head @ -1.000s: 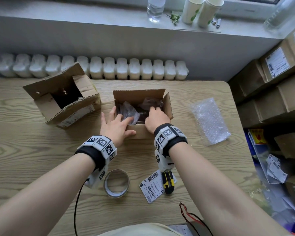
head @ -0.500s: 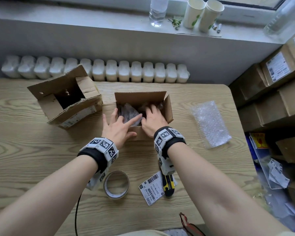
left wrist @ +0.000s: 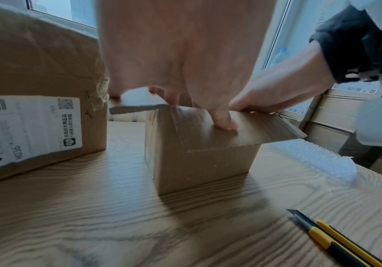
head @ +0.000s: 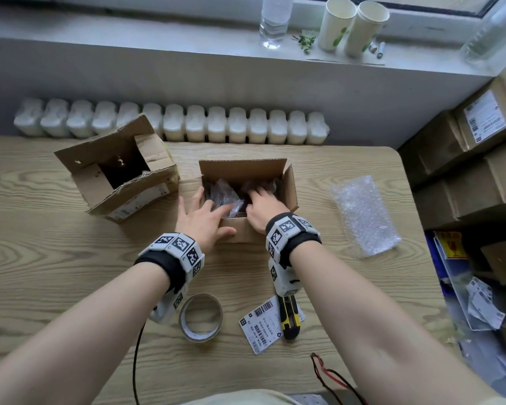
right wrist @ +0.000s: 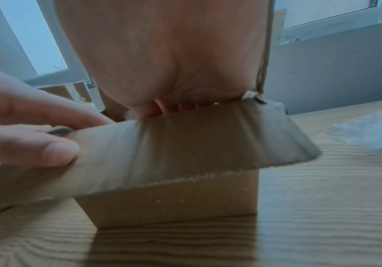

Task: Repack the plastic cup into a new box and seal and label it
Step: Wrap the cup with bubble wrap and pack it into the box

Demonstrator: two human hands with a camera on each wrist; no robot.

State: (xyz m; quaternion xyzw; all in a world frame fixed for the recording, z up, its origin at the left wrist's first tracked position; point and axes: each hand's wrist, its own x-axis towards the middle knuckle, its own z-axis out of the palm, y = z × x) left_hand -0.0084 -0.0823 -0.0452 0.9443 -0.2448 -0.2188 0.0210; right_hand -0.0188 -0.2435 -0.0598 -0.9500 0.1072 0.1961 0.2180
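A small open cardboard box (head: 289,185) stands at the middle of the table. Inside it lies the dark cup wrapped in clear plastic (head: 227,197). My left hand (head: 205,220) lies over the box's near left corner with straight, spread fingers. Its index finger touches the wrap, and its thumb (left wrist: 224,122) presses on the folded-out front flap (left wrist: 253,133). My right hand (head: 263,209) reaches over the front rim with its fingers down on the wrapped cup. In the right wrist view the flap (right wrist: 196,144) hides those fingers. The cup's shape is unclear.
The torn old box (head: 120,173) sits open at the left. A tape roll (head: 200,317), a barcode label (head: 259,324) and a yellow utility knife (head: 288,320) lie near the table's front edge. A bubble wrap sheet (head: 362,214) lies right of the box. Stacked cartons (head: 465,159) stand beyond the right edge.
My left index finger has slid over the rim onto the wrap. My right hand's fingers have stretched further into the box.
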